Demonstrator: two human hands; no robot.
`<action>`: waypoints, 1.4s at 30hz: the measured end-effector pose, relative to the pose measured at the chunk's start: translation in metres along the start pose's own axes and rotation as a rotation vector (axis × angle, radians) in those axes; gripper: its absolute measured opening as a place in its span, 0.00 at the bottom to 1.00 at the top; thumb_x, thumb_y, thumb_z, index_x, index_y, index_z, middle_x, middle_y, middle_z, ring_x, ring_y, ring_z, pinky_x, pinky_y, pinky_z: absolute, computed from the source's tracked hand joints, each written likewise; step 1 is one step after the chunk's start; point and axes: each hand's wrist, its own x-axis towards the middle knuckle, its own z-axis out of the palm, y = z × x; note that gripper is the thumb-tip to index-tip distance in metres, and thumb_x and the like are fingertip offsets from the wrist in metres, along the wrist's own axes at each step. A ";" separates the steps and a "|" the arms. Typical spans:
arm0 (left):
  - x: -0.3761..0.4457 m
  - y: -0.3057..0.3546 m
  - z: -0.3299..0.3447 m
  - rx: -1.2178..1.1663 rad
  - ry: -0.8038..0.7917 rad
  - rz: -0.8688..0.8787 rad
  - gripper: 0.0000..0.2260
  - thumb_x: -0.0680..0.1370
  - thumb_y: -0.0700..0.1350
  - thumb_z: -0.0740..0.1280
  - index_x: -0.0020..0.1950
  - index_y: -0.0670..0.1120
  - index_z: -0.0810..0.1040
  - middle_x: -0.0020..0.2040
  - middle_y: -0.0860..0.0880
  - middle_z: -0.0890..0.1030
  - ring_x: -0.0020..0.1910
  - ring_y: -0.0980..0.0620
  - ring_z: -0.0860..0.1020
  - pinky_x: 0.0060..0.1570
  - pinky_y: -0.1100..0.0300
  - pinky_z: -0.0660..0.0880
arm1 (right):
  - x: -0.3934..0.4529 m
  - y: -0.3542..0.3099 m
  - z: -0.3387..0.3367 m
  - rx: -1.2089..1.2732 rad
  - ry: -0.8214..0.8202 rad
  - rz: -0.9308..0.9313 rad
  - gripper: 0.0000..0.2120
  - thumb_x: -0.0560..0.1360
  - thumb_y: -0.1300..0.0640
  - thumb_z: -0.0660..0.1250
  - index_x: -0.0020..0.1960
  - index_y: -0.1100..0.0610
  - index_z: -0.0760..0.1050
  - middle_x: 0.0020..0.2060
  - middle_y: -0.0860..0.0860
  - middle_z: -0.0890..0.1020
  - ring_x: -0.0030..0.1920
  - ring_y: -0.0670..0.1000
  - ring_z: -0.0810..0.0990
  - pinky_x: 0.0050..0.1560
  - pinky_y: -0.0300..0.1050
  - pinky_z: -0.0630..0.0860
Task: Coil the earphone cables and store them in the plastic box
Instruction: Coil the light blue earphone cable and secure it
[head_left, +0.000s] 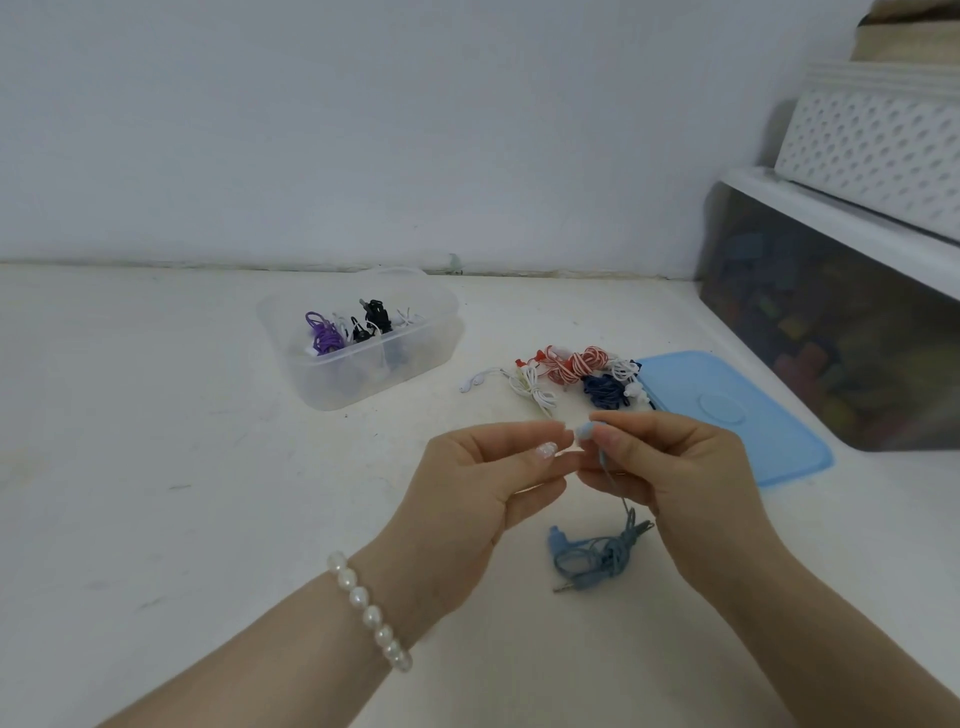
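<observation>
My right hand (670, 467) pinches the light blue earbud of a blue earphone cable (597, 556), whose tangled rest hangs down to the table with its plug lying flat. My left hand (488, 483) is raised beside it, fingers lightly curved toward the earbud, holding nothing that I can make out. The clear plastic box (415, 358) stands farther back on the left with purple, black and white coiled earphones inside. Between the box and its lid lies a pile of earphones (576, 374): white, red-and-white and dark blue.
The blue lid (737, 415) lies flat on the right of the white table. A large dark translucent bin (831, 332) with a white perforated basket (883, 145) on top stands at the far right. A pale wall runs along the back.
</observation>
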 end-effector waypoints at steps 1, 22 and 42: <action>-0.001 -0.001 0.000 0.043 -0.003 0.030 0.08 0.74 0.33 0.64 0.49 0.40 0.81 0.48 0.43 0.84 0.49 0.48 0.83 0.49 0.59 0.79 | 0.000 -0.001 0.000 -0.002 0.001 0.002 0.10 0.59 0.58 0.70 0.39 0.60 0.82 0.31 0.56 0.84 0.34 0.54 0.84 0.34 0.40 0.79; 0.000 0.002 -0.003 0.251 -0.087 0.130 0.11 0.76 0.35 0.63 0.47 0.47 0.82 0.46 0.47 0.84 0.48 0.53 0.81 0.51 0.60 0.77 | -0.002 -0.004 -0.002 -0.181 -0.050 -0.262 0.09 0.65 0.68 0.71 0.41 0.57 0.82 0.27 0.48 0.83 0.29 0.46 0.81 0.33 0.33 0.76; 0.000 0.004 -0.002 0.314 -0.057 0.379 0.07 0.69 0.34 0.70 0.45 0.42 0.82 0.39 0.46 0.84 0.37 0.56 0.81 0.38 0.69 0.74 | -0.003 -0.002 -0.001 -0.007 -0.208 -0.090 0.24 0.51 0.40 0.77 0.40 0.55 0.84 0.32 0.56 0.83 0.33 0.53 0.81 0.34 0.40 0.77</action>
